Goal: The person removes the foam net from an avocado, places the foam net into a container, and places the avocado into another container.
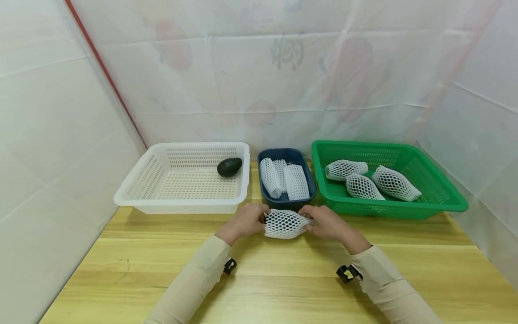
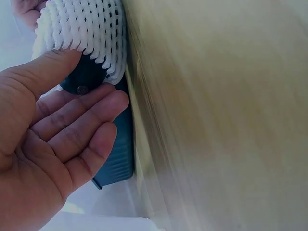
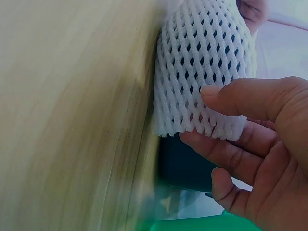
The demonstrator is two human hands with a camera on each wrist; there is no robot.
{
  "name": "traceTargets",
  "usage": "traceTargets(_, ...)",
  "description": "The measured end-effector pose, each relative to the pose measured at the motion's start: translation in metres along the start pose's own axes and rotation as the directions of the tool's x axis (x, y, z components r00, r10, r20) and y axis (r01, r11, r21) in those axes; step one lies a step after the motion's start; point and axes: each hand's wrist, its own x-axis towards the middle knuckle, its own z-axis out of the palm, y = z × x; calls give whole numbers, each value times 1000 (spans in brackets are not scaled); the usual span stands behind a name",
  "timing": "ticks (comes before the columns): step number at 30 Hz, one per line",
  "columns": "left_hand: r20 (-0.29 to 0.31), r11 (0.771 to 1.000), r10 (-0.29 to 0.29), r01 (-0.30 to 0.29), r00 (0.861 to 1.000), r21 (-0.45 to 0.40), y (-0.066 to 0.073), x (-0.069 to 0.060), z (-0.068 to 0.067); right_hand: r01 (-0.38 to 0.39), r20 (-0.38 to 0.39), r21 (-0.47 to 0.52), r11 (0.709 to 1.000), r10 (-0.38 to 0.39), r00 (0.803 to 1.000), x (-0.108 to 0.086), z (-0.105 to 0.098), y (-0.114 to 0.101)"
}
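A dark avocado (image 2: pixel 84 74) sits inside a white foam net sleeve (image 1: pixel 285 224), just in front of the blue basket. Its stem end shows at the sleeve's mouth in the left wrist view. My left hand (image 1: pixel 250 220) holds that end, thumb over the net's edge and fingers beneath the fruit. On the other side my right hand (image 1: pixel 327 223) pinches the sleeve's narrower end between thumb and fingers. Through the mesh, the right wrist view shows dark patches of the fruit.
Behind the hands, a small blue basket (image 1: pixel 265 194) contains foam net sleeves (image 1: pixel 296 182). To the left, a white basket (image 1: pixel 182 204) holds one bare avocado (image 1: pixel 229 167). At right, a green basket (image 1: pixel 388 208) has three netted fruits (image 1: pixel 394 183). Everything stands on a wooden table (image 1: pixel 283 288).
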Motion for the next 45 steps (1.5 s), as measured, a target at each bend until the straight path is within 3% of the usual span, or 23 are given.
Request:
traceTargets(13, -37, 999, 24, -25, 999, -40, -1, -3, 0, 21, -29, 10, 1000, -20, 999, 1, -4, -3)
traceTargets(25, -64, 994, 52, -58, 997, -93, -3, -12, -11, 30, -49, 56, 998, -27, 998, -1, -12, -1)
traceTargets(45, -16, 991, -40, 38, 999, -129, -9, -24, -10, 10, -45, 76, 997, -6, 999, -11, -9, 13)
